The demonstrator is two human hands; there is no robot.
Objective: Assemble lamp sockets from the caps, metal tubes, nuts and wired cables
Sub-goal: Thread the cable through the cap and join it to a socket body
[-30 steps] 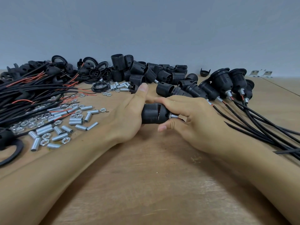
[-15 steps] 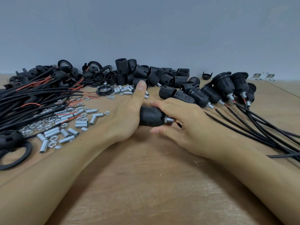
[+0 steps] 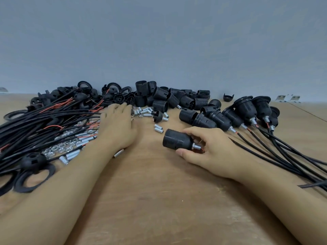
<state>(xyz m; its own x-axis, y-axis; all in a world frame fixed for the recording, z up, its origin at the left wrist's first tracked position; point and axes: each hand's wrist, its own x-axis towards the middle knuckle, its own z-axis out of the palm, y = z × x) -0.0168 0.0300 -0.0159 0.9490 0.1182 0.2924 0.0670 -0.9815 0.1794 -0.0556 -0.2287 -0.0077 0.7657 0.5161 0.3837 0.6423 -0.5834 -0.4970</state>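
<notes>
My right hand (image 3: 208,149) grips an assembled black lamp socket (image 3: 177,141) by its metal tube end, lying on its side just above the wooden table (image 3: 159,200). My left hand (image 3: 117,124) reaches flat toward the far left, fingers straight, over the edge of the black wired cables (image 3: 44,124) and near the black rings and caps (image 3: 113,96). Loose metal tubes (image 3: 146,111) and nuts (image 3: 60,147) lie around it.
Several finished sockets with cables (image 3: 246,112) lie in a row at the right, their wires trailing toward the right edge. A pile of threaded black socket bodies (image 3: 166,98) sits at the back centre against the grey wall. A lone cap (image 3: 157,116) sits among the tubes.
My left hand has let go of the socket and reached forward-left to the parts pile. My right hand now holds the socket alone, a little to the right.
</notes>
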